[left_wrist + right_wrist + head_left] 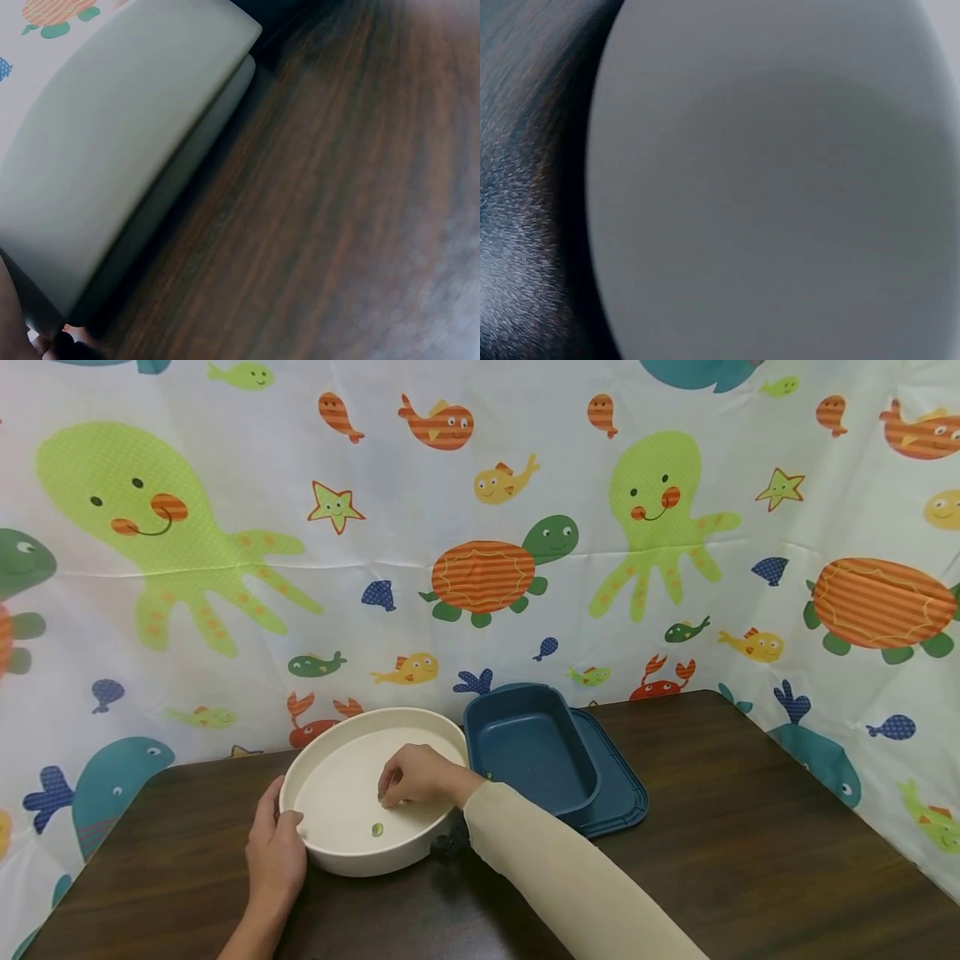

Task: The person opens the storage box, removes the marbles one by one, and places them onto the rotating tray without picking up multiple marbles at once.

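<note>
Left hand (276, 852) clasps the near rim of the round cream dish (360, 852) on the tabletop (750, 860), a rigid, probably light, smooth-walled vessel best held at its rim, while the right hand (422, 777), its grip curled, pinches a small green bead (383, 794) inside, another (377, 829) lying loose, likely slippery.

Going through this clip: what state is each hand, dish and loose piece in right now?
White round dish: upright on the table, one small green piece inside.
Green piece: lying loose on the dish floor.
Left hand: holding the dish rim.
Right hand: inside the dish, fingers curled, pinching something small.
Blue tray: upright, sitting on a blue lid.
</note>
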`<state>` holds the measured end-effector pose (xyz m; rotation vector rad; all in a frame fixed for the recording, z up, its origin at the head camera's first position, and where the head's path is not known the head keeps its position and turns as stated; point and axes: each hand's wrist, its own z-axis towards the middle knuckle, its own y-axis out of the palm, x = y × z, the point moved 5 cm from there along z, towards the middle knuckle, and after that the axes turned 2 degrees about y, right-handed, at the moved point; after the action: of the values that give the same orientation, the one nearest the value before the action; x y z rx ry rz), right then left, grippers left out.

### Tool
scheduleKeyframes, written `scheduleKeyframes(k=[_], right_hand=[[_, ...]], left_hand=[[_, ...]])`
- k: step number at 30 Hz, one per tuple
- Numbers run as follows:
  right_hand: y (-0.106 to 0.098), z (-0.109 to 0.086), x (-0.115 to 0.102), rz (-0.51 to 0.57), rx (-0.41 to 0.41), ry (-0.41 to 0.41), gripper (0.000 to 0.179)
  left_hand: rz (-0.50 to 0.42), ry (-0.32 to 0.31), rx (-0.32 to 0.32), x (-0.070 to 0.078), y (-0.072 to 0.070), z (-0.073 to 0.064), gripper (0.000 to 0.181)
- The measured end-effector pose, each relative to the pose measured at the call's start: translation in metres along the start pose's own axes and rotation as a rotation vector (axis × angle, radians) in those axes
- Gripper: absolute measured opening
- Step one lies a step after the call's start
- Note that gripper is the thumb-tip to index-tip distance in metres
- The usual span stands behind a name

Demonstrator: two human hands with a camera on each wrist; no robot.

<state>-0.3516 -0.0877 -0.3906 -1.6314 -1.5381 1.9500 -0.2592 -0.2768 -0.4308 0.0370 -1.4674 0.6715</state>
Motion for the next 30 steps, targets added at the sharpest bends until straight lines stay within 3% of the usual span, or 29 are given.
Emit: scheduleKeyframes(k=[4,8,13,19,23,30], right_hand=[[-0.009,-0.004,-0.003,-0.004,-0.046,-0.033,0.022],[-0.036,-0.013,-0.002,-0.012,-0.046,-0.079,0.028],[-0.074,-0.027,0.015,0.024,0.035,-0.083,0.027],[-0.105,-0.041,0.048,0.053,0.152,-0.063,0.018],[-0.116,-0.049,0.064,0.06,0.192,-0.055,0.013],[-0.112,-0.052,0.083,0.012,0.127,-0.017,0.012]], left_hand=[[-0.002,-0.014,-0.004,-0.001,-0.001,-0.001,0.062],[-0.002,-0.015,-0.008,-0.001,-0.001,-0.001,0.062],[-0.002,-0.004,-0.011,0.0,-0.001,-0.001,0.062],[-0.002,-0.002,-0.004,0.001,-0.001,0.0,0.062],[0.002,0.001,0.002,0.002,-0.001,0.0,0.062],[0.014,-0.013,-0.003,0.001,0.0,0.0,0.063]])
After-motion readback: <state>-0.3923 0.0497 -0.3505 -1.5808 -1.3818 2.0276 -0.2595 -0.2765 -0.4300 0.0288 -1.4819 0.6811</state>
